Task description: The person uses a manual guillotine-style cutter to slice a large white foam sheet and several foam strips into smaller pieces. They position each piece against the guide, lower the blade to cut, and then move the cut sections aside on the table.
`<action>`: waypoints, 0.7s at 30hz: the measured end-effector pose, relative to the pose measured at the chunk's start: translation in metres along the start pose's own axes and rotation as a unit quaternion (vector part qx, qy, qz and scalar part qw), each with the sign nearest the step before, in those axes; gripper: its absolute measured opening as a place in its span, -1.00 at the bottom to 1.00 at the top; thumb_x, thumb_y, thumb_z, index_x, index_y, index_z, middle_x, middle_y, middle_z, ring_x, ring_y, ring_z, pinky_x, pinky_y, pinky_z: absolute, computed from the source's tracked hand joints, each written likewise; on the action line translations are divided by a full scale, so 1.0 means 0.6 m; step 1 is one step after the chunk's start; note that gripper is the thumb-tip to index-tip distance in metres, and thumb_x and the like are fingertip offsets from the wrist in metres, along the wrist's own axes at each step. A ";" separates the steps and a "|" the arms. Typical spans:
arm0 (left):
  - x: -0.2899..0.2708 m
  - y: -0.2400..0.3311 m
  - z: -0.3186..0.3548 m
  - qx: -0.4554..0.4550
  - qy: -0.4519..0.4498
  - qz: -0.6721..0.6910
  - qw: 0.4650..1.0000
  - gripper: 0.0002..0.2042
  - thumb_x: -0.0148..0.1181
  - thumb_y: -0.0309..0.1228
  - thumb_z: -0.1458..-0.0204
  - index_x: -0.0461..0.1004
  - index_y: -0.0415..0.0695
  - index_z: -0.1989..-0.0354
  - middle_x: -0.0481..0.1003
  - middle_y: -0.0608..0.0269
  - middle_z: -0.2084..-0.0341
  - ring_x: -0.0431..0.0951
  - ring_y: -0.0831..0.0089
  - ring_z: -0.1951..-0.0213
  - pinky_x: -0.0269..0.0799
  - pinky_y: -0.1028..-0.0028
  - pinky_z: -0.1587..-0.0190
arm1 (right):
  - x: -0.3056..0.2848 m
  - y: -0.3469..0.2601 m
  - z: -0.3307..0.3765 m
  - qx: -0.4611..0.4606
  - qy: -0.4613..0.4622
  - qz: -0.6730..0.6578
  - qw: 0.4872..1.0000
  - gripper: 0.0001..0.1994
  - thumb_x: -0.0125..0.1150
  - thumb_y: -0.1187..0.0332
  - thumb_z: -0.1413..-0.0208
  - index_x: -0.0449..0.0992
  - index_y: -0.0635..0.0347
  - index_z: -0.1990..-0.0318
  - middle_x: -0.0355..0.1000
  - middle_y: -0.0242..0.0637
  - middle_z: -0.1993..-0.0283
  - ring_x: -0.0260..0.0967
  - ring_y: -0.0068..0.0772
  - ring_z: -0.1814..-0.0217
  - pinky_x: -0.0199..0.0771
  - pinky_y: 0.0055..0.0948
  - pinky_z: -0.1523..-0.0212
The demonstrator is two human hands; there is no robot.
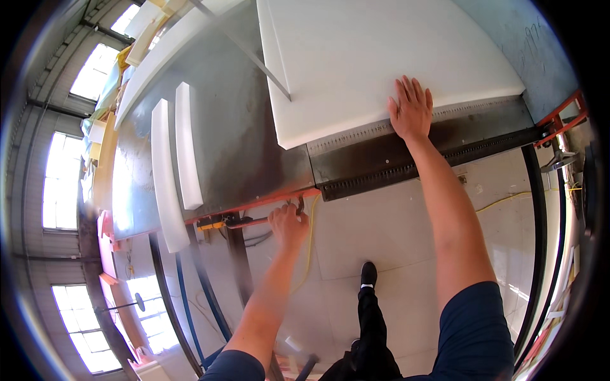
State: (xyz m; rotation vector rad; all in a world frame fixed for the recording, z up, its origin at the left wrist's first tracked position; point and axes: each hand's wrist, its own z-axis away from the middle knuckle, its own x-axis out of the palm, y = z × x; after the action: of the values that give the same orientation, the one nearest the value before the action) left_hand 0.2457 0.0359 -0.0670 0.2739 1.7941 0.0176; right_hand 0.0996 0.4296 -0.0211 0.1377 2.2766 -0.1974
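Right hand: laid palm down, fingers slightly spread, on the white foam slab close to its near edge. The slab lies directly beneath this hand and extends forward of it and to both sides, further to the left.

Left hand: fingers curled at the red rail along the near edge of the desk, beside a small dark fitting. Whether it grips the fitting cannot be told. This hand sits below and apart from the slab's near left corner.

A graduated scale runs along the slab's near edge; its markings are too small to read. Dark handwritten marks show on the blue-grey panel at upper right.

A thin grey bar crosses in front of the slab's left part. Further left, two white foam strips lie side by side, slightly apart; the outer one overhangs the near edge. A yellow and black device is located under the rail, left of the left hand. A yellow cable hangs just beside that hand.
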 end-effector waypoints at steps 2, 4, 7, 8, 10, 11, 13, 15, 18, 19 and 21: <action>0.005 -0.003 0.002 0.002 0.004 -0.005 1.000 -0.82 0.32 -0.32 0.12 0.50 -0.13 0.45 0.53 0.20 0.42 0.48 0.16 0.23 0.29 0.16 0.02 | 0.002 -0.002 0.003 0.006 0.003 0.000 1.000 -0.50 -0.03 0.00 -0.32 0.37 -0.01 -0.32 0.25 -0.35 -0.45 0.08 -0.20 -0.53 -0.04 0.06 -0.51; 0.015 -0.008 0.003 0.009 0.017 -0.007 1.000 -0.82 0.32 -0.31 0.10 0.48 -0.12 0.47 0.53 0.20 0.43 0.48 0.15 0.26 0.31 0.14 0.02 | 0.007 -0.002 0.007 0.012 0.002 0.007 1.000 -0.50 -0.04 -0.01 -0.33 0.39 -0.02 -0.31 0.26 -0.37 -0.44 0.08 -0.22 -0.53 -0.04 0.04 -0.52; 0.002 -0.004 -0.005 0.006 -0.009 -0.013 1.000 -0.81 0.31 -0.27 0.04 0.49 -0.12 0.46 0.54 0.19 0.43 0.49 0.14 0.25 0.31 0.14 0.03 | 0.006 -0.003 0.006 0.013 -0.006 0.008 1.000 -0.49 -0.08 -0.03 -0.34 0.39 -0.02 -0.31 0.25 -0.38 -0.45 0.05 -0.24 -0.55 -0.09 0.03 -0.54; 0.005 -0.005 -0.007 0.004 -0.008 -0.016 1.000 -0.80 0.31 -0.26 0.02 0.50 -0.12 0.45 0.54 0.19 0.42 0.50 0.14 0.24 0.31 0.14 0.03 | 0.006 -0.002 0.005 0.015 -0.002 0.010 1.000 -0.49 -0.09 -0.05 -0.35 0.39 -0.02 -0.31 0.24 -0.38 -0.46 0.04 -0.25 -0.55 -0.11 0.02 -0.55; 0.010 -0.004 -0.009 0.001 -0.006 -0.020 1.000 -0.79 0.30 -0.24 -0.01 0.52 -0.12 0.43 0.55 0.18 0.41 0.51 0.14 0.22 0.31 0.14 0.02 | 0.007 0.000 0.005 0.015 0.009 0.009 1.000 -0.49 -0.09 -0.05 -0.35 0.40 -0.02 -0.31 0.25 -0.37 -0.45 0.05 -0.25 -0.55 -0.10 0.01 -0.54; 0.013 -0.005 -0.011 0.000 0.001 -0.018 1.000 -0.78 0.30 -0.22 -0.03 0.53 -0.12 0.43 0.55 0.18 0.41 0.51 0.14 0.20 0.30 0.13 0.01 | 0.007 0.000 0.004 0.013 0.016 0.009 1.000 -0.49 -0.09 -0.05 -0.35 0.40 -0.03 -0.31 0.25 -0.37 -0.45 0.05 -0.25 -0.55 -0.10 0.01 -0.54; 0.016 -0.005 -0.013 -0.002 0.015 -0.014 1.000 -0.75 0.29 -0.18 -0.06 0.55 -0.12 0.42 0.56 0.18 0.41 0.51 0.14 0.17 0.29 0.13 -0.02 | 0.006 -0.001 0.012 0.022 0.004 0.010 1.000 -0.49 -0.08 -0.05 -0.35 0.39 -0.02 -0.31 0.25 -0.37 -0.45 0.05 -0.24 -0.55 -0.09 0.00 -0.54; 0.024 -0.012 -0.012 -0.010 0.005 -0.030 0.999 -0.75 0.28 -0.18 -0.07 0.55 -0.12 0.40 0.57 0.17 0.39 0.51 0.13 0.16 0.28 0.11 -0.05 | 0.003 -0.004 -0.001 0.022 0.005 0.008 1.000 -0.49 -0.07 -0.05 -0.35 0.39 -0.02 -0.32 0.25 -0.36 -0.45 0.05 -0.23 -0.55 -0.09 0.00 -0.54; 0.027 -0.020 0.002 -0.018 -0.018 -0.030 0.999 -0.75 0.26 -0.16 -0.08 0.56 -0.11 0.36 0.58 0.17 0.36 0.51 0.12 0.13 0.28 0.10 -0.08 | -0.006 -0.007 0.003 0.012 -0.024 0.009 1.000 -0.47 -0.04 -0.03 -0.35 0.36 0.04 -0.33 0.25 -0.29 -0.45 0.04 -0.16 -0.54 -0.08 0.03 -0.53; 0.024 -0.021 0.004 -0.019 -0.022 -0.025 0.999 -0.75 0.26 -0.15 -0.08 0.56 -0.10 0.35 0.58 0.17 0.34 0.51 0.13 0.12 0.27 0.10 -0.09 | -0.011 -0.012 0.008 0.006 -0.030 0.005 1.000 -0.47 -0.04 -0.02 -0.34 0.36 0.06 -0.34 0.25 -0.27 -0.45 0.04 -0.14 -0.54 -0.09 0.04 -0.52; 0.013 -0.010 -0.007 -0.033 -0.081 -0.035 0.996 -0.74 0.26 -0.14 -0.08 0.56 -0.10 0.33 0.58 0.18 0.31 0.50 0.14 0.09 0.27 0.10 -0.09 | -0.012 -0.003 0.012 -0.003 -0.027 0.005 1.000 -0.46 -0.03 -0.01 -0.34 0.35 0.08 -0.34 0.25 -0.23 -0.44 0.04 -0.10 -0.54 -0.09 0.07 -0.52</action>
State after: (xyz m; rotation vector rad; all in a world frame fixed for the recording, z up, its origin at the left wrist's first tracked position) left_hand 0.2387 0.0323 -0.0745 0.1600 1.6377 0.0052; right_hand 0.1091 0.4264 -0.0203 0.1398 2.2211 -0.1872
